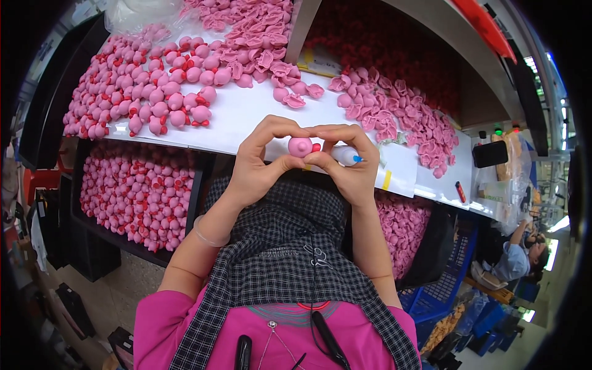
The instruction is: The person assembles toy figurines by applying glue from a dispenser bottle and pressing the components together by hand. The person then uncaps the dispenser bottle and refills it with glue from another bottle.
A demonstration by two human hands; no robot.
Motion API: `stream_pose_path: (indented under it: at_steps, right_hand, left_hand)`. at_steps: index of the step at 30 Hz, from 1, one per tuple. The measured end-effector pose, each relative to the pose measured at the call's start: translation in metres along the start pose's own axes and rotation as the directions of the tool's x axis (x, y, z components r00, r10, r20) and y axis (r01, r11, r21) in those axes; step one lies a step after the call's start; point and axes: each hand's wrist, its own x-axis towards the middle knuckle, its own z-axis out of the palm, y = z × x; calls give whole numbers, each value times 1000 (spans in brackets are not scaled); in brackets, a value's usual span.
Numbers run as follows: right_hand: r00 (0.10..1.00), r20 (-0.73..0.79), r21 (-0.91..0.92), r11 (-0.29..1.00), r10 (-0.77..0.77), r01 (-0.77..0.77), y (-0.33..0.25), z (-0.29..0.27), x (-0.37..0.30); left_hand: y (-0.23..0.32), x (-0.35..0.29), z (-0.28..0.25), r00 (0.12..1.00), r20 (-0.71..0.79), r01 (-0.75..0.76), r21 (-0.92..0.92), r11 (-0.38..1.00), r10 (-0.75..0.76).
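Observation:
A round pink toy piece with a small red part on its right side is held between both hands above the table's front edge. The fingers of my left hand are closed around its left side. At its right, the thumb and fingertips of my right hand press at the red part. A small white squeeze bottle with a blue tip is tucked in the same right hand, its tip pointing to the right. Fingers partly cover where the red part meets the pink ball.
Many pink balls with red parts lie at the left of the white table. Hollow pink shells are heaped at the centre back and right. Below the tabletop stand a bin of balls and shells. A red marker lies at right.

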Motion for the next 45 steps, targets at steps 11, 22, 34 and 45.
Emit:
stream_pose_path:
  at_steps: [11, 22, 34, 45]
  right_hand:
    - [984, -42, -313, 938, -172, 151, -9, 16, -5]
    - [975, -72, 76, 976, 211, -206, 11, -4, -6]
    - [927, -64, 246, 906, 371, -345, 8, 2, -10]
    - [926, -161, 279, 916, 342, -290, 25, 14, -12]
  left_hand:
    - [-5, -12, 12, 969, -38, 178, -583, 793, -245]
    - [23, 11, 12, 996, -45, 87, 283, 955, -78]
    - [20, 9, 13, 986, -86, -86, 467, 880, 142]
    - [8, 12, 10, 975, -28, -165, 568, 806, 220]
